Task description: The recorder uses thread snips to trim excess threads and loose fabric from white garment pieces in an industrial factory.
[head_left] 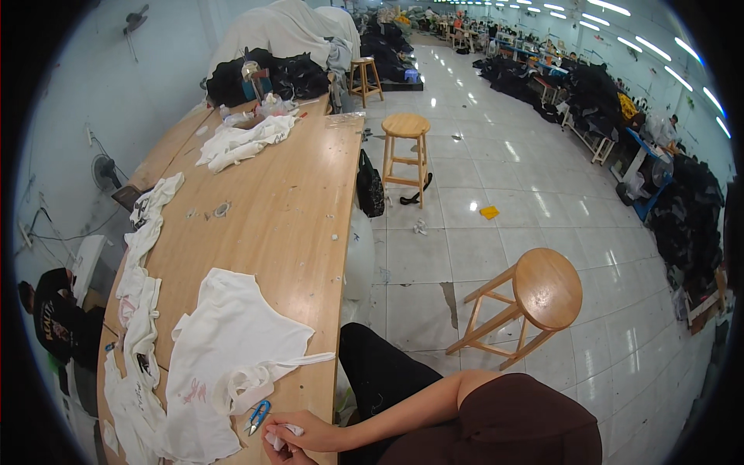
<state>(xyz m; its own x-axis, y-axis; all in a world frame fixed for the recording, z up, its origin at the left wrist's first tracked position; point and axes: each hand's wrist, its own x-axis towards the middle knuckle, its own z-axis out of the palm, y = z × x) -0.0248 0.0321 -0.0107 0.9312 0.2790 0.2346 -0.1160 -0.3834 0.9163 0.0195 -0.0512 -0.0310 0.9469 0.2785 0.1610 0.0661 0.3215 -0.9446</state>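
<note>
At the table's near right corner, my right hand (316,432) is closed around a small crumpled white piece of cloth (275,441). My left hand (288,456) is just below it, partly cut off by the picture's lower edge. Its fingers meet the same white piece, but how firmly they grip cannot be made out. Blue-handled thread snips (258,416) lie on the wood beside my fingers, blades toward me. To their left a white sleeveless top (225,325) with a faint pink print is spread out, a looped white fabric strip (248,387) resting on it.
White printed garments (139,287) line the far left side of the wooden table (271,201). Another white heap (248,141) lies farther up. Wooden stools (547,288) stand on the tiled floor to the right. A person in black (56,314) is at the left.
</note>
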